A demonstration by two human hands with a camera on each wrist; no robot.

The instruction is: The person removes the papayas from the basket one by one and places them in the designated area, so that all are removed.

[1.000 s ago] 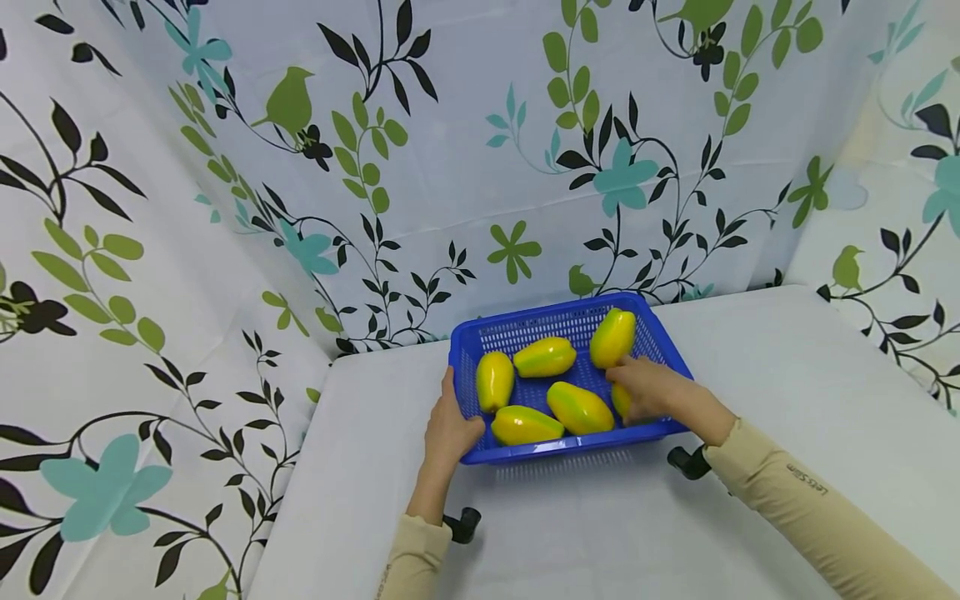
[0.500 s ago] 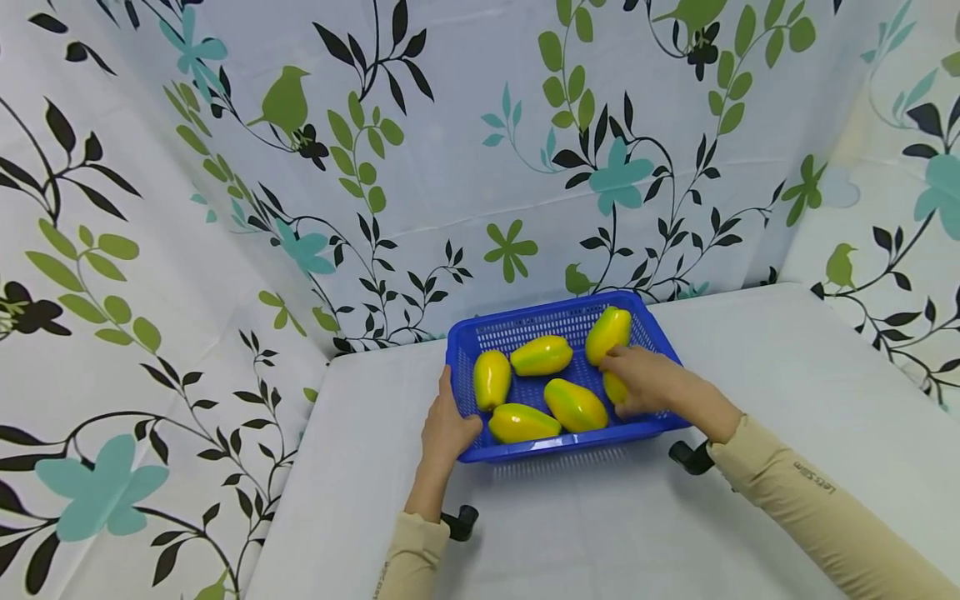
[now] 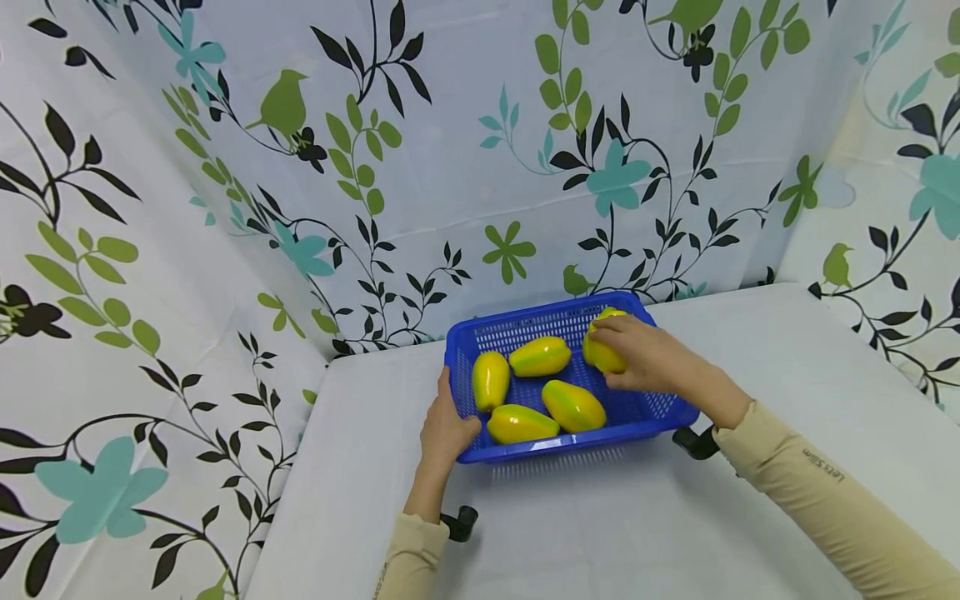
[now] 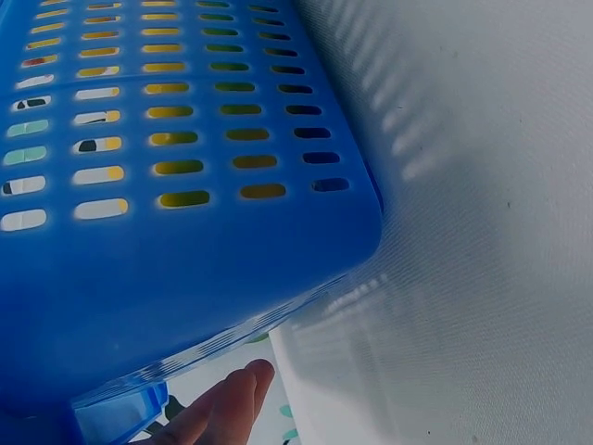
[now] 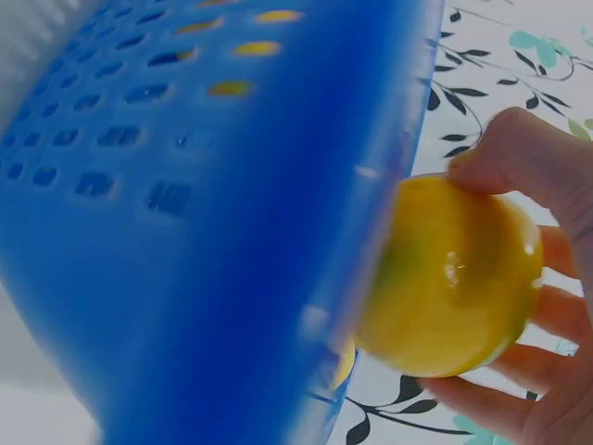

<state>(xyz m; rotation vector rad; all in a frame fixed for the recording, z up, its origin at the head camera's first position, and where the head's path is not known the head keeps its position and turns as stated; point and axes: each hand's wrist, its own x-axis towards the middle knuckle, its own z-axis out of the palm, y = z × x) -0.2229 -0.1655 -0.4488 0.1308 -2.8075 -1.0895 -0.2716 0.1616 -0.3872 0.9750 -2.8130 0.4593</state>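
A blue plastic basket (image 3: 517, 452) with slotted walls holds several glossy yellow-green papayas, among them one at the left (image 3: 491, 381) and one at the front (image 3: 573, 406). My left hand (image 3: 447, 429) grips the basket's left side, thumb at the rim and fingers along the outside; fingertips (image 4: 262, 371) show past the wall in the left wrist view. At the basket's right end, my right hand (image 3: 652, 358) holds a papaya (image 5: 454, 278) between thumb and fingers. In the head view that papaya overlaps another at the back right, which is mostly hidden.
The basket stands on a white-covered table (image 3: 570, 533), near its back edge. A white curtain (image 3: 450, 192) printed with leaves, birds and flowers rises behind and at both sides. Black wrist-camera mounts (image 3: 462, 523) hang under both wrists.
My right hand has lifted the papaya from the basket's front right corner and moved it toward the back, over the other papaya there. The left hand stays at the basket's side.
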